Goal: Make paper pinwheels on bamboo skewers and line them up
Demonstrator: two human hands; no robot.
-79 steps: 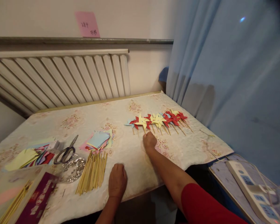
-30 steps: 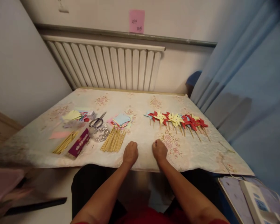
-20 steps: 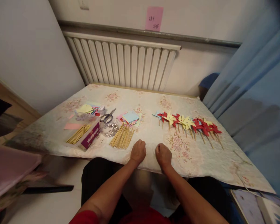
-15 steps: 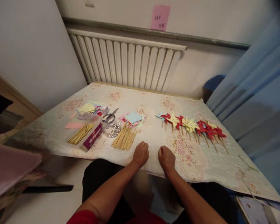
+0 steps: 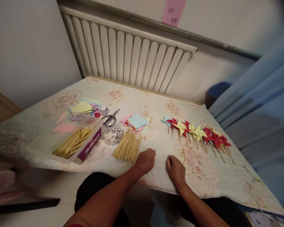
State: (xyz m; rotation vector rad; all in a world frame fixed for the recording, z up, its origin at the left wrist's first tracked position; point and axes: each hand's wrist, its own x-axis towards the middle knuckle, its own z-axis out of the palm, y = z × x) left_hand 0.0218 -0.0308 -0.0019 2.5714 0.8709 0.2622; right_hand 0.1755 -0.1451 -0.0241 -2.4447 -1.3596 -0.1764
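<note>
My left hand (image 5: 145, 160) rests as a loose fist on the flowered tablecloth, just right of a row of thin wooden sticks (image 5: 127, 146). Across a small gap, my right hand (image 5: 175, 170) is also curled closed on the cloth, and nothing shows in either fist. Beyond the left hand lies a stack of coloured paper squares (image 5: 137, 121), light blue on top. A round clear dish (image 5: 113, 135) of small shiny metal pieces sits beside the sticks, with scissors (image 5: 110, 118) at its far edge. Several red, yellow and blue paper pinwheels (image 5: 198, 133) on sticks lie to the right.
A clear plastic box (image 5: 79, 140) holding more sticks stands at the left, with a pile of coloured paper (image 5: 84, 107) and a small white box (image 5: 103, 109) behind it. A radiator (image 5: 132, 56) lines the wall. Blue curtain (image 5: 257, 104) hangs along the right side.
The view has tilted down and shifted, so the table items appear moved. Both my hands stay closed on the cloth in about the same place.
</note>
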